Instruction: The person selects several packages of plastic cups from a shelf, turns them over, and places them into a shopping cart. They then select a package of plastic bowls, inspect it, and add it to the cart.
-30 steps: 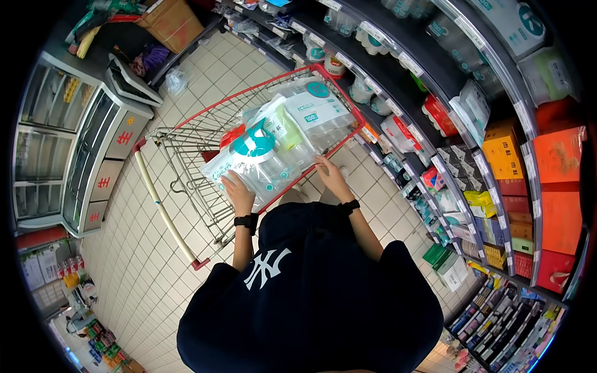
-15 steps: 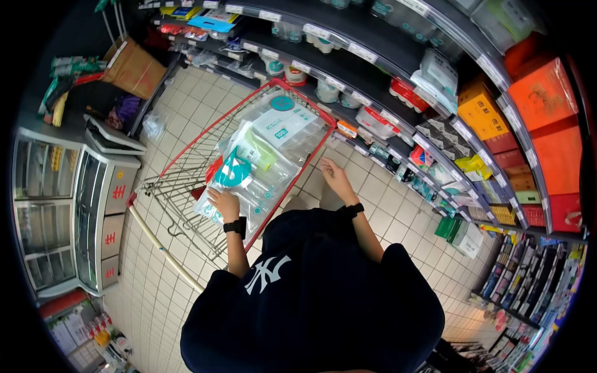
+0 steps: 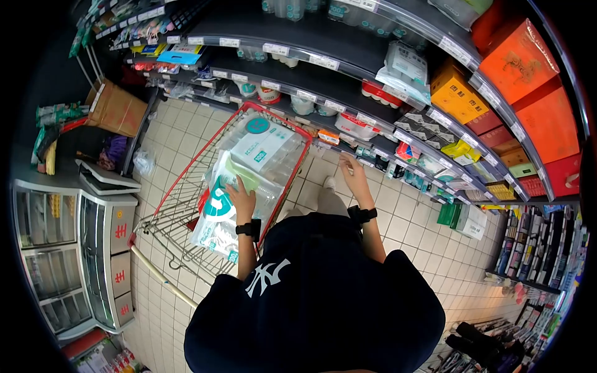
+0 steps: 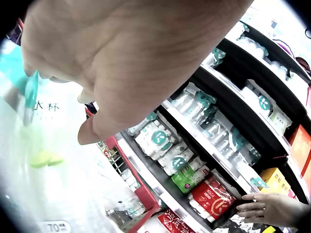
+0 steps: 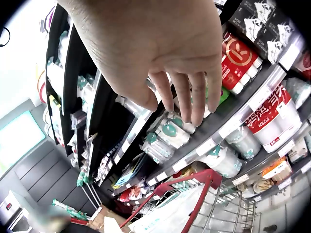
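Note:
My left hand (image 3: pixel 240 200) rests with spread fingers on the clear plastic packs in a shopping cart (image 3: pixel 307 140). Under and around it lies a pack with a teal emblem (image 3: pixel 217 205). Beside that is a pack with a pale green label (image 3: pixel 231 169). Up close in the left wrist view, that hand is against a see-through bag (image 4: pixel 48 194) printed with green shapes. Toward the cart's far end lies a larger pack labelled 100 (image 3: pixel 261 146). My right hand (image 3: pixel 354 175) hangs in the air right of the cart, fingers loosely extended, holding nothing.
Shelves (image 3: pixel 298 31) of packaged cups curve along the far side and right. Orange boxes (image 3: pixel 519 56) stand at the upper right. On the left is a glass-fronted cabinet (image 3: pixel 96 248). A green-and-white carton (image 3: pixel 466 221) sits on the tiled floor, near the right-hand shelves.
My left hand has slid forward over the packs from their near end. The right hand has left the cart's side and moved out to the right. The view has turned toward the shelves.

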`<action>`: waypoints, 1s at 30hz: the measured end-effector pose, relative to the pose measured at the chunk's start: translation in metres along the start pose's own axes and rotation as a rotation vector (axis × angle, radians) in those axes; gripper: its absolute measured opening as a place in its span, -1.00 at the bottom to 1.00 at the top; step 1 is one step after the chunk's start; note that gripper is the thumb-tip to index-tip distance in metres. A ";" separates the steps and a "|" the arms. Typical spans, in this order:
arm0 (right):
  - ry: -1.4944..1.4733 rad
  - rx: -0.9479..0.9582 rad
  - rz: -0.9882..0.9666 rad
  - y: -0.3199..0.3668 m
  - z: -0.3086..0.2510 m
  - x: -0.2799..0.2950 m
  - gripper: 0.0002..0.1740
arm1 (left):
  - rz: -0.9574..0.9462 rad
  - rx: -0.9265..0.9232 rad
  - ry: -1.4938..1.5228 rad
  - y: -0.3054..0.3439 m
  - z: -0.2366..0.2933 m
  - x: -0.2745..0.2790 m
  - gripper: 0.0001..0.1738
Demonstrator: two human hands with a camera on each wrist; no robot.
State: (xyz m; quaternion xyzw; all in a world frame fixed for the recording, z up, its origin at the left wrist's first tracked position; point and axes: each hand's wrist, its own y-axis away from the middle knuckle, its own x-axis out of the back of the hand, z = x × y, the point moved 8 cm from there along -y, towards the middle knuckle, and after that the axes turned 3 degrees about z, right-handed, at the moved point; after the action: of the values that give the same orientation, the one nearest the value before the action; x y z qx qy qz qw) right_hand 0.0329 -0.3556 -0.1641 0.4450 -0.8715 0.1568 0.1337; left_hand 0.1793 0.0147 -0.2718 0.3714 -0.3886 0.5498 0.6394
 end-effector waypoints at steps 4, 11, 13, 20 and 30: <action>0.014 -0.050 0.080 -0.014 0.004 0.027 -0.65 | -0.041 -0.123 0.050 -0.014 0.033 -0.009 -0.10; 0.075 -0.032 0.180 -0.027 0.009 0.073 -0.67 | -0.208 -0.301 0.263 -0.042 0.077 -0.019 -0.47; 0.081 -0.038 0.235 -0.031 0.006 0.085 -0.67 | -0.256 -0.302 0.320 -0.045 0.094 -0.023 -0.48; 0.015 -0.054 0.326 -0.048 0.020 0.129 -0.66 | -0.481 -0.271 0.501 -0.058 0.165 -0.052 -0.50; 0.005 -0.061 0.492 -0.094 0.031 0.203 -0.41 | -0.520 -0.535 0.551 -0.071 0.301 -0.037 -0.50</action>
State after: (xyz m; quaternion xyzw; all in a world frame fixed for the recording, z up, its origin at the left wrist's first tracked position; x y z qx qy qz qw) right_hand -0.0088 -0.5683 -0.1020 0.2149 -0.9576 0.1593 0.1073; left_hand 0.2195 -0.2808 -0.1818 0.1186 -0.2264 0.3297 0.9088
